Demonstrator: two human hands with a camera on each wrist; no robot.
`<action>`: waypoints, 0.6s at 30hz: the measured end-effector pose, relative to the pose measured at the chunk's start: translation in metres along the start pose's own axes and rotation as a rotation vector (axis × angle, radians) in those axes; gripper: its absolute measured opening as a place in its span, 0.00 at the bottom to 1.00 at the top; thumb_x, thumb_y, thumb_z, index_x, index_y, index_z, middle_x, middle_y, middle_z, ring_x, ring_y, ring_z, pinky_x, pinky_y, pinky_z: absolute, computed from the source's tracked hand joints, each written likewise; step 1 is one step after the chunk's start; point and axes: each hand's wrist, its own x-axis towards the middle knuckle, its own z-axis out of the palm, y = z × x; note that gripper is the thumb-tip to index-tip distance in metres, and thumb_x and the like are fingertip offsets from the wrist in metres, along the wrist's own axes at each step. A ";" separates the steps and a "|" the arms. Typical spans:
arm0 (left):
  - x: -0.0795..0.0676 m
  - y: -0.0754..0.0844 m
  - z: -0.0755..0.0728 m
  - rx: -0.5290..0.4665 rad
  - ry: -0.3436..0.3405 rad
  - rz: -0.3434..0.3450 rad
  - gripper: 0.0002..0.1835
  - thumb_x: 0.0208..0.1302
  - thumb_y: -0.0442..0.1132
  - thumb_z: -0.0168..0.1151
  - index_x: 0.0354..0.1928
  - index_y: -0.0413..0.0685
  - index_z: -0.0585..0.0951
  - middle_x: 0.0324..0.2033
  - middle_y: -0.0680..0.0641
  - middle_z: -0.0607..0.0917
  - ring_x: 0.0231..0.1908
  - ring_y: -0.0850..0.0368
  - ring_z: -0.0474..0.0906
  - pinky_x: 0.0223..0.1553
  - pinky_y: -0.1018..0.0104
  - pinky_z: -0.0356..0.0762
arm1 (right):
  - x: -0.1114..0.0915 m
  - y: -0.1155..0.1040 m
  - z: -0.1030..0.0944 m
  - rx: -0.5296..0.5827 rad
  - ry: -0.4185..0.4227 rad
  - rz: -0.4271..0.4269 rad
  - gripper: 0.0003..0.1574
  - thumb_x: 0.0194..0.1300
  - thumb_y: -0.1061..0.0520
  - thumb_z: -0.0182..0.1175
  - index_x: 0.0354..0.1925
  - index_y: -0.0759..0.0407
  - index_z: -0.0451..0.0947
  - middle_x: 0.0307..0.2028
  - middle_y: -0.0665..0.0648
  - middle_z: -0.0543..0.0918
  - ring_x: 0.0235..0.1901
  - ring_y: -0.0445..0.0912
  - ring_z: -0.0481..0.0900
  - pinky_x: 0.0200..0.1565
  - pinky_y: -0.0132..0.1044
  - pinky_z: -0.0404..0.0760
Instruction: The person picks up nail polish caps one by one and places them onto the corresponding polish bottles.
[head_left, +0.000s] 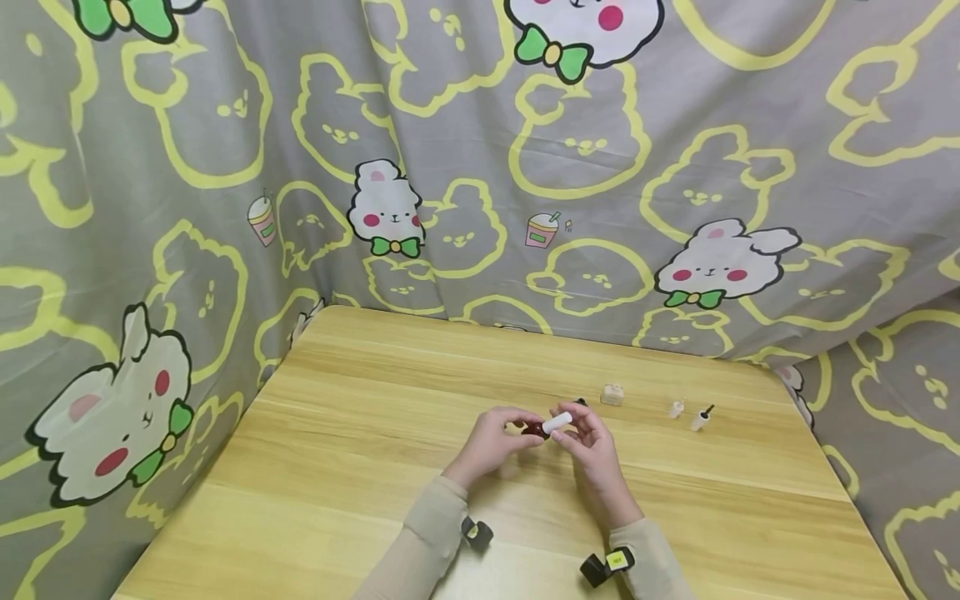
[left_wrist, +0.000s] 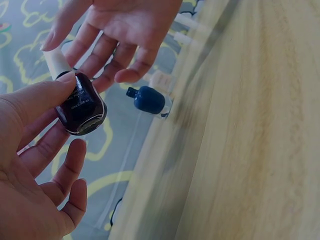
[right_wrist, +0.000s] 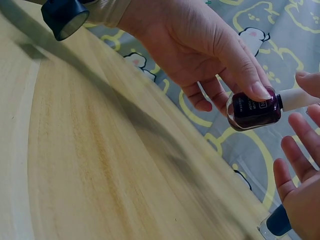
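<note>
My left hand (head_left: 491,442) pinches a dark red nail polish bottle (left_wrist: 82,105) between thumb and fingers, above the wooden table. The white cap (head_left: 557,422) sits on the bottle's neck, and the two are tilted together. On that cap, the thumb and fingertips of my right hand (head_left: 592,446) close from either side. Beyond the hands stands a dark blue nail polish bottle (left_wrist: 149,100) with its neck bare, mostly hidden behind the right hand in the head view. Beside it is a pale pink bottle (head_left: 612,394).
Two white caps with brushes pointing up, one pale-brushed cap (head_left: 677,408) and one dark-brushed cap (head_left: 702,417), stand at the right rear of the wooden table (head_left: 360,400). A patterned grey curtain (head_left: 465,142) hangs along the table's back and sides.
</note>
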 end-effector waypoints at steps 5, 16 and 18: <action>0.000 0.000 -0.001 0.005 0.003 0.002 0.15 0.54 0.45 0.73 0.45 0.58 0.86 0.45 0.54 0.88 0.47 0.58 0.78 0.52 0.54 0.70 | 0.000 -0.001 -0.001 -0.013 -0.041 0.012 0.30 0.63 0.70 0.59 0.63 0.69 0.67 0.53 0.45 0.84 0.55 0.42 0.79 0.50 0.29 0.78; 0.001 0.001 0.000 -0.006 0.005 0.002 0.15 0.54 0.42 0.73 0.45 0.56 0.87 0.44 0.52 0.89 0.47 0.56 0.78 0.52 0.50 0.70 | -0.003 -0.004 0.002 0.010 0.033 0.065 0.23 0.66 0.68 0.57 0.59 0.72 0.71 0.47 0.46 0.88 0.52 0.39 0.82 0.58 0.32 0.74; 0.000 0.002 0.000 -0.010 0.004 0.001 0.15 0.54 0.43 0.73 0.45 0.56 0.87 0.44 0.52 0.88 0.47 0.55 0.78 0.51 0.50 0.70 | -0.003 -0.005 0.003 0.012 0.043 0.068 0.21 0.65 0.68 0.58 0.56 0.71 0.74 0.45 0.46 0.88 0.50 0.39 0.83 0.56 0.32 0.76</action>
